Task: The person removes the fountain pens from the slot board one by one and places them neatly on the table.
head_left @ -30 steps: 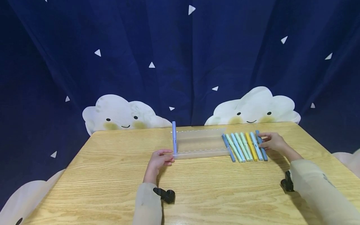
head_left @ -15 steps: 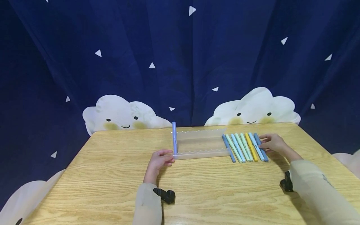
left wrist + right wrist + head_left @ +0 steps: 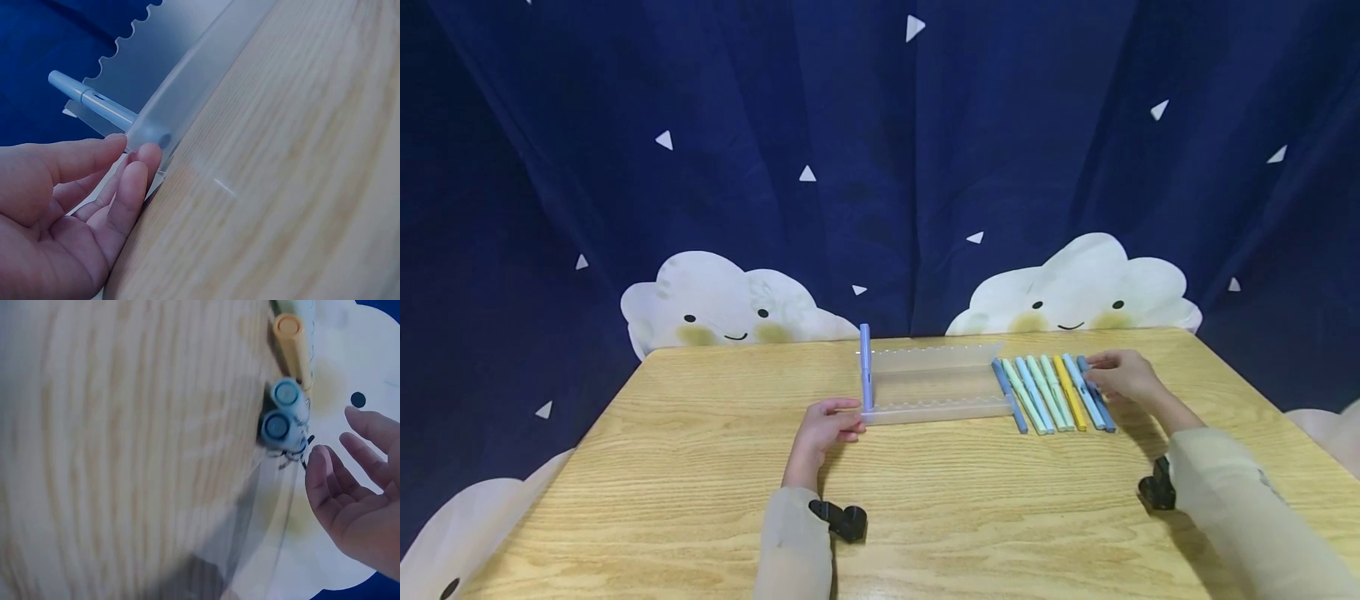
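A translucent pen tray point(image 3: 940, 409) with scalloped edges lies on the table. At its left end rests a periwinkle pen point(image 3: 866, 367), also seen in the left wrist view as a pale blue pen point(image 3: 106, 107). My left hand point(image 3: 822, 432) pinches the tray's near-left corner between thumb and fingers. My right hand point(image 3: 1126, 377) is at the right end of a row of capped pens, fingers loosely bent and parted. Its fingertips are by the dark blue pen point(image 3: 1096, 393); whether they touch it, I cannot tell. Against that pen lies a light blue pen point(image 3: 1078, 379).
Left of those two pens, a yellow pen point(image 3: 1070, 392), several green and light blue ones, and another dark blue pen point(image 3: 1010, 396) lie side by side, close to the tray's right end. Behind the wooden table point(image 3: 700, 467) hangs a navy curtain point(image 3: 850, 167) with cloud figures.
The rightmost dark blue pen's far end has shifted left, and it now lies against the light blue pen. My right hand then drew slightly up and back. My left hand stayed still.
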`<state>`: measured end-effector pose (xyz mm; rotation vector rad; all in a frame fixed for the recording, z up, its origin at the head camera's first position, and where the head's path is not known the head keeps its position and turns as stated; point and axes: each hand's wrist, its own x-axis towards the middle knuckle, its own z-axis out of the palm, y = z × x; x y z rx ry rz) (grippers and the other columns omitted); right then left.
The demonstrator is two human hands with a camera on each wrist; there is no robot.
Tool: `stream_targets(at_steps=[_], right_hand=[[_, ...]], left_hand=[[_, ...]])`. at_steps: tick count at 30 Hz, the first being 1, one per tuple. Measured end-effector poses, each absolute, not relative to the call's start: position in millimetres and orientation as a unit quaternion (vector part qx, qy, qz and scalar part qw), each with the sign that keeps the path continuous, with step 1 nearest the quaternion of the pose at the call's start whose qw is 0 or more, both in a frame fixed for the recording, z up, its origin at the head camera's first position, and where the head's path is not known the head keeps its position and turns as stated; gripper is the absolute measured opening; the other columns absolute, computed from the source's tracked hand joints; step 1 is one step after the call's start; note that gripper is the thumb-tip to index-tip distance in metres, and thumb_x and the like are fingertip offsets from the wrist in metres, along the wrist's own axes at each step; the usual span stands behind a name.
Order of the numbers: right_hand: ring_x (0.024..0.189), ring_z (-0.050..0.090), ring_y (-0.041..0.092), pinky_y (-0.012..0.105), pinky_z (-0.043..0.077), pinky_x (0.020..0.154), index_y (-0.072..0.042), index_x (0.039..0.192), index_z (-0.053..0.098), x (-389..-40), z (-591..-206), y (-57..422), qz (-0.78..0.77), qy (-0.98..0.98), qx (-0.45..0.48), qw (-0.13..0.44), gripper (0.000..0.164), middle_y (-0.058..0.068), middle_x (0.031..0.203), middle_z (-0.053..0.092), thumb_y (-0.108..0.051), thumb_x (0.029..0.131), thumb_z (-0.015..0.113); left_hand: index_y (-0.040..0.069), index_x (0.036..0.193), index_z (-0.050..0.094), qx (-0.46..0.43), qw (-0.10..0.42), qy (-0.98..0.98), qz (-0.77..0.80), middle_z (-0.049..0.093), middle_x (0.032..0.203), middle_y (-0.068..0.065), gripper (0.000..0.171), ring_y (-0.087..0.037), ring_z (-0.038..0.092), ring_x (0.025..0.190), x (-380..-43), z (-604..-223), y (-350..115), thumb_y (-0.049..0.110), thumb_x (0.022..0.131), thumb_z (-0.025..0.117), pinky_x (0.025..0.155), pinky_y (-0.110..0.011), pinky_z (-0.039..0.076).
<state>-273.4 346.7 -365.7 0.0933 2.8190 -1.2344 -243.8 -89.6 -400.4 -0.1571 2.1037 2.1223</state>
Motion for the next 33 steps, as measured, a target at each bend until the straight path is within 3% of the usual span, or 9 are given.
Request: stream_targets(at_steps=[3,7,10,18,21,28,33], right_hand=[[0.089,0.055,0.028,0.034,0.052,0.065,0.009,0.119,0.046,-281.1,-371.2,349.3,-0.409,0.911,0.037,0.015,0.048,0.027,0.111,0.049,-0.023,0.086,0.058],[0.078,0.056,0.015,0.023,0.048,0.048,0.004,0.113,0.053,-293.3,-383.8,353.9,-0.421,0.906,0.021,-0.025,0.046,0.017,0.101,0.056,-0.032,0.084,0.06],[0.076,0.056,0.012,0.021,0.046,0.044,0.003,0.109,0.056,-294.0,-383.3,348.1,-0.435,0.899,0.003,-0.044,0.043,0.015,0.099,0.057,-0.032,0.085,0.06],[0.079,0.057,0.021,0.032,0.053,0.061,0.013,0.113,0.051,-270.5,-352.9,306.7,-0.46,0.886,-0.017,-0.052,0.04,0.021,0.096,0.059,-0.019,0.089,0.055],[0.077,0.057,0.02,0.034,0.053,0.062,0.015,0.112,0.05,-268.4,-349.4,297.0,-0.486,0.872,-0.024,-0.049,0.039,0.022,0.094,0.058,-0.016,0.089,0.055],[0.072,0.058,0.012,0.033,0.053,0.062,0.014,0.108,0.053,-267.8,-349.6,277.9,-0.535,0.842,-0.053,-0.034,0.035,0.004,0.086,0.061,-0.014,0.088,0.056],[0.074,0.059,0.014,0.035,0.053,0.064,0.016,0.112,0.049,-266.1,-345.9,259.9,-0.546,0.835,-0.067,-0.016,0.037,0.003,0.086,0.061,-0.011,0.089,0.055]], left_hand=[[-0.011,0.106,0.056,-0.057,0.076,0.702,0.706,0.061,0.068,-0.008,0.024,-0.013,0.059,0.06,-243.8,-399.6,-89.3,-0.008,0.082,0.056,0.053,-0.022,0.051],[-0.011,0.105,0.056,-0.056,0.076,0.699,0.708,0.061,0.068,-0.008,0.023,-0.012,0.059,0.059,-244.3,-399.1,-89.3,-0.008,0.082,0.055,0.053,-0.021,0.05],[-0.012,0.105,0.056,-0.053,0.076,0.699,0.709,0.061,0.068,-0.008,0.024,-0.012,0.059,0.059,-244.4,-398.5,-89.2,-0.008,0.082,0.056,0.053,-0.021,0.051],[-0.011,0.105,0.057,-0.054,0.074,0.702,0.706,0.061,0.068,-0.008,0.022,-0.012,0.059,0.06,-244.8,-398.3,-88.6,-0.007,0.082,0.056,0.054,-0.022,0.051],[-0.012,0.105,0.056,-0.049,0.073,0.7,0.709,0.061,0.068,-0.008,0.023,-0.012,0.059,0.059,-243.8,-398.0,-88.6,-0.008,0.082,0.056,0.053,-0.022,0.051],[-0.013,0.106,0.055,-0.045,0.073,0.697,0.712,0.061,0.068,-0.008,0.024,-0.012,0.059,0.059,-244.2,-399.9,-89.7,-0.009,0.082,0.055,0.053,-0.021,0.051],[-0.011,0.105,0.057,-0.057,0.073,0.701,0.707,0.061,0.069,-0.008,0.023,-0.013,0.06,0.06,-244.0,-400.3,-89.6,-0.007,0.082,0.056,0.053,-0.022,0.051]])
